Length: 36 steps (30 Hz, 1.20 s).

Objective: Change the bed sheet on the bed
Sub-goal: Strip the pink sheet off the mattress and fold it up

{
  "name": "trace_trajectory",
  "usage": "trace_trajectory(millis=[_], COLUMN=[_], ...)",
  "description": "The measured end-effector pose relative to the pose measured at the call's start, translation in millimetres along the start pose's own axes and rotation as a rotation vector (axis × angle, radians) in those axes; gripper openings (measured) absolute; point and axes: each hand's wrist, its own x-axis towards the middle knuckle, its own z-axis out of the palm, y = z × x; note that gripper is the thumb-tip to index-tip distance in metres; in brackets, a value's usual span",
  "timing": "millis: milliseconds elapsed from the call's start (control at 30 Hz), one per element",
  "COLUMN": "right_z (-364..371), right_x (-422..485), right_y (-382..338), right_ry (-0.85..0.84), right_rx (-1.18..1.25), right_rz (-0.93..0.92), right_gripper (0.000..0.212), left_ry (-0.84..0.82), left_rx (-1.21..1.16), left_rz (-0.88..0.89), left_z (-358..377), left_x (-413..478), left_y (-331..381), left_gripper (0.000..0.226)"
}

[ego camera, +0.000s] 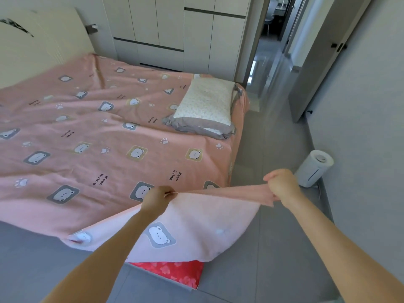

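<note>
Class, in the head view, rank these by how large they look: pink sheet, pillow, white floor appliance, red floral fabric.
1. pink sheet
2. pillow
3. white floor appliance and red floral fabric look alike; the fabric is nearer and partly hidden, so unranked.

Pink bear-print sheet (98, 132); floral cream pillow (206, 101).

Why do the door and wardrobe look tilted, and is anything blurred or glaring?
Head view: the wide-angle lens leans the door and wardrobe outward. Head view: smearing beside the doorway and along the headboard, while the left hand and right hand gripping the pink sheet look fairly sharp. Head view: soft even light, one bright patch on the hallway floor.
</note>
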Motion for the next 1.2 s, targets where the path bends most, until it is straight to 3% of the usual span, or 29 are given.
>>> trace_trajectory(millis=[67, 100, 167, 233, 300, 333, 433, 467, 600, 733, 867, 1067, 1200], right_z=[14, 25, 49, 76, 100, 107, 110, 106, 72, 27, -41, -75, -58], right_x=[-9, -12, -22, -24, -16, -10, 10, 17, 49, 86, 150, 247, 310], right_y=[-3, -7, -26, -43, -53, -59, -78, -83, -95, -106, -131, -136, -120], right_ry=[0.063, 0.049, -0.159, -0.376, -0.483, -0.497, -0.468, -0.443, -0.356, -0.361, -0.274, -0.235, -0.183], right_rx=[-0.585, -0.69, -0.629, -0.551, -0.444, -0.354, -0.077, -0.048, -0.111, -0.027, 0.119, 0.006, -0.078], right_rz=[-0.286, -0.462, -0.731, -0.856, -0.931, -0.981, -1.114, -1.145, -1.309, -1.278, -1.228, -1.188, -1.164], right_gripper=[0.022, 0.04, 0.081, 0.091, 0.066, 0.045, 0.01, 0.004, 0.019, 0.021, 0.032, 0.037, 0.023], left_ry=[0.017, 0.01, -0.023, -0.021, 0.03, 0.049, 0.075, 0.094, 0.193, 0.332, 0.461, 0.624, 0.679], left_rx=[0.001, -0.016, -0.051, -0.062, -0.092, -0.099, -0.109, -0.101, -0.071, -0.084, 0.038, -0.023, 0.024], left_rz=[0.047, 0.065, 0.087, 0.098, 0.1, 0.104, 0.12, 0.117, 0.052, 0.008, -0.188, -0.354, -0.351], left_z=[-7, -8, -13, -22, -33, -39, -51, -53, -62, -60, -48, -34, -52], left_x=[6, 11, 17, 19, 20, 20, 25, 27, 44, 63, 91, 162, 240], left_y=[14, 17, 21, 26, 36, 45, 74, 84, 118, 139, 127, 101, 106], left_gripper=[0.017, 0.018, 0.021, 0.022, 0.017, 0.014, 0.011, 0.011, 0.013, 0.014, 0.019, 0.018, 0.028])
